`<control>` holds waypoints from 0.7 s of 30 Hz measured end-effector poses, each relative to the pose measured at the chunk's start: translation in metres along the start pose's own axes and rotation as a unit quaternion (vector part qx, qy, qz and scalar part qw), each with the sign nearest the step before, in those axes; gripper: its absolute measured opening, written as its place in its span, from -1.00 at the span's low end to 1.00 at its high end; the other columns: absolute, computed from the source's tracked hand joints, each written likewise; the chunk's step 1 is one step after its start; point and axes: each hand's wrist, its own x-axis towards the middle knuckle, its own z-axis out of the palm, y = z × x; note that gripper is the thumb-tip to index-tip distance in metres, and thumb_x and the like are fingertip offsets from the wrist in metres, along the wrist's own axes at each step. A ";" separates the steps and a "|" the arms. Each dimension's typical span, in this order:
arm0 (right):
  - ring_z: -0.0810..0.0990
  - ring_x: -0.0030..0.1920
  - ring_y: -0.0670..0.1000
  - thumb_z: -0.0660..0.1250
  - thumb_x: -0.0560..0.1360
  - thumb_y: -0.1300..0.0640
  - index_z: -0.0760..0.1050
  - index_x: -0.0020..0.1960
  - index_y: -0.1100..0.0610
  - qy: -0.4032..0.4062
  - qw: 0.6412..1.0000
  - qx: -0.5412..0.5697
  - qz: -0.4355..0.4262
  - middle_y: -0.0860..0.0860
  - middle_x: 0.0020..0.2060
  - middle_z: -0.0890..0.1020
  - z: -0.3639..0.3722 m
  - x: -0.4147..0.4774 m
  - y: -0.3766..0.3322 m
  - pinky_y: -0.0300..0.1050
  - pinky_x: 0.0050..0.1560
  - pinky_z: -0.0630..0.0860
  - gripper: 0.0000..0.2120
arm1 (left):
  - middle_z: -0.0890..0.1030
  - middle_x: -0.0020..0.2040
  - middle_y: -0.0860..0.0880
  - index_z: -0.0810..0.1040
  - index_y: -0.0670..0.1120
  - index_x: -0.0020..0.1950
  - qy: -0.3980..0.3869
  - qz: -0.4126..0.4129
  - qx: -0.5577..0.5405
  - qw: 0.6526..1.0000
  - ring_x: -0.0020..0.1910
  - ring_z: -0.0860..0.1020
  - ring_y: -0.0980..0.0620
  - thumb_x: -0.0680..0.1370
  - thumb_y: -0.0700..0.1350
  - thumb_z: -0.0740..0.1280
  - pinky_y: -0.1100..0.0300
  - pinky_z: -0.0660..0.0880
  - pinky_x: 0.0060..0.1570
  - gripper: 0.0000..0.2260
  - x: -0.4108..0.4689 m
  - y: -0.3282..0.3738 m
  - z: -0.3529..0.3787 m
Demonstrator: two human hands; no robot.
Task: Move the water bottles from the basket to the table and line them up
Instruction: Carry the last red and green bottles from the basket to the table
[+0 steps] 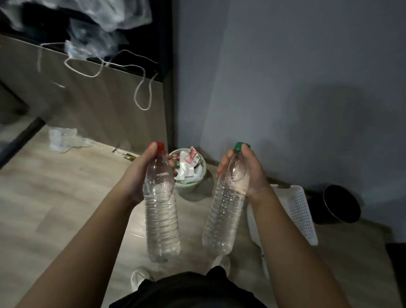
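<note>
My left hand [139, 172] grips the neck of a clear water bottle with a red cap [161, 212], held upright above the floor. In my right hand [249, 171] hangs a second clear bottle with a green cap [225, 212], also held near its neck and tilted slightly. The two bottles hang side by side in front of my body. A white perforated plastic basket [299, 214] lies on the floor to the right, mostly behind my right forearm; its contents are hidden. No table top is clearly in view.
A pale green bin [192, 172] full of wrappers stands on the floor between the bottles. A black round bin [340, 204] sits by the grey wall at right. A dark cabinet with plastic bags and a white cord [142, 91] rises at upper left.
</note>
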 end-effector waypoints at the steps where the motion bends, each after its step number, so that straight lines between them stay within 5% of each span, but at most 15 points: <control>1: 0.63 -0.37 0.12 0.62 0.16 -0.10 0.53 -0.27 0.16 -0.006 1.000 0.000 0.004 0.11 -0.38 0.61 0.019 0.007 0.015 -0.06 -0.28 0.60 -0.59 | 0.59 -0.24 -0.09 0.54 -0.13 -0.17 0.007 0.009 -0.005 1.000 -0.29 0.59 -0.06 0.53 0.15 0.21 0.13 0.55 -0.23 -0.65 -0.012 0.009 -0.020; 21: 0.61 -0.33 0.03 0.59 0.21 -0.13 0.54 -0.28 0.12 -0.149 0.980 -0.092 0.097 0.04 -0.37 0.59 0.250 0.133 0.163 -0.04 -0.21 0.60 -0.63 | 0.55 -0.27 -0.10 0.48 -0.12 -0.15 0.194 0.157 -0.055 0.967 -0.31 0.58 -0.03 0.56 0.08 0.19 0.11 0.52 -0.22 -0.71 -0.151 0.107 -0.267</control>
